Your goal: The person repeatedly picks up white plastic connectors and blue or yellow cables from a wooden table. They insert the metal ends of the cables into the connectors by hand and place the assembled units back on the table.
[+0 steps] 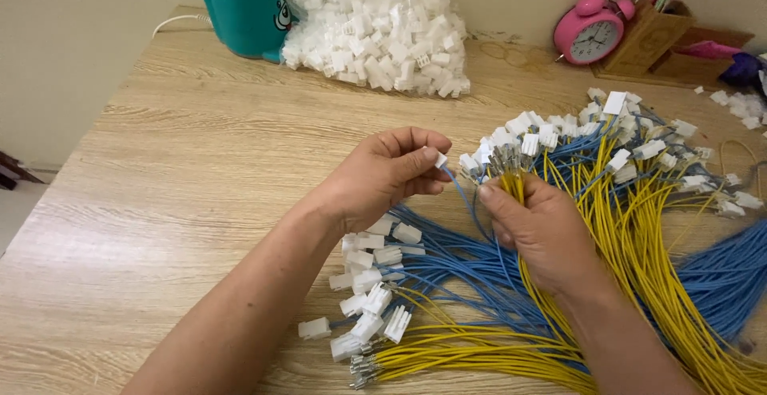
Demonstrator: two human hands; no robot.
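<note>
My left hand point(387, 173) pinches a small white plastic connector point(440, 158) that has a blue wire point(461, 193) running from it. My right hand point(537, 231) is closed around a bundle of yellow wires point(511, 183) with bare metal terminals at their tips, its thumb close to the blue wire. Both hands hover over a spread of blue and yellow wires point(639, 235) on the wooden table point(192, 179). Below the left wrist lies a pile of wires fitted with white connectors point(371, 283).
A clear bag of loose white connectors point(383, 31) sits at the back. A teal container point(244, 3) stands left of it. A pink alarm clock point(590, 34) and a wooden pen holder point(651, 35) are at the back right. More connector-tipped wires point(639, 143) fan out to the right.
</note>
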